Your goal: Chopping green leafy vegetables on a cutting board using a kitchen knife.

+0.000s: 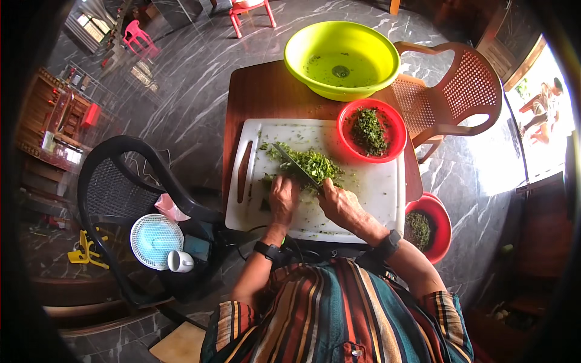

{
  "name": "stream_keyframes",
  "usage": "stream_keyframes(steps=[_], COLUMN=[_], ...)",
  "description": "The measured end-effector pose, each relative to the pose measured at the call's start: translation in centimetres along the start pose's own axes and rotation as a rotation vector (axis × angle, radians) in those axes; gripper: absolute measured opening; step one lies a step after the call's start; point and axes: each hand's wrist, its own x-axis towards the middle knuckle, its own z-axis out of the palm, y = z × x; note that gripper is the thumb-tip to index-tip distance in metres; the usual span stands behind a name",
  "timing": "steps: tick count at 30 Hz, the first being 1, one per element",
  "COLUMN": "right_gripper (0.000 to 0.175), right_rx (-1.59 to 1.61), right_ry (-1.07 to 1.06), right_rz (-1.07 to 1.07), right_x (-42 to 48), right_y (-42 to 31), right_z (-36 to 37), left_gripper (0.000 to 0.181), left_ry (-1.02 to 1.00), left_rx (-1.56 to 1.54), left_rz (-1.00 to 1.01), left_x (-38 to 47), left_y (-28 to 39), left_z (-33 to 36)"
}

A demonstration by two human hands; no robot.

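Note:
My right hand (341, 205) grips the handle of a kitchen knife (297, 167). Its blade slants up and to the left across a pile of chopped leafy greens (320, 164). My left hand (283, 199), slightly blurred, has its fingers bunched on greens just left of the blade; its fingertips are hidden. Under both lies a white plastic cutting board (290, 222) with a handle slot along its left side and green bits scattered over it. A red bowl (401, 136) holding chopped greens (370, 131) overlaps the board's far right corner.
Beyond the board, a lime-green basin (297, 59) stands on the wooden table (254, 90). A brown plastic chair (472, 90) is at the right, above a red container (442, 249) of greens. At left, a black chair (136, 147) bears a mug (180, 262) and a round mesh-covered item (154, 240).

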Motion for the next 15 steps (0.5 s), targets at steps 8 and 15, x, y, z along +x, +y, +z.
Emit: stream_keyframes(steps=[8,15], right_gripper=[0.022,0.016], right_rx=[-0.016,-0.06], right_ry=[-0.049,-0.098], right_rz=[-0.011,-0.023], right_x=[-2.0,-1.3], right_y=[-0.8,-0.9], right_z=[-1.0,-0.9], left_gripper=[0.011,0.01], left_ry=[0.088,0.053], left_rx=[-0.133,-0.113], left_rz=[-0.058,-0.016], left_x=[0.1,0.3], left_y=[-0.1,-0.2], left_z=[0.4,0.2])
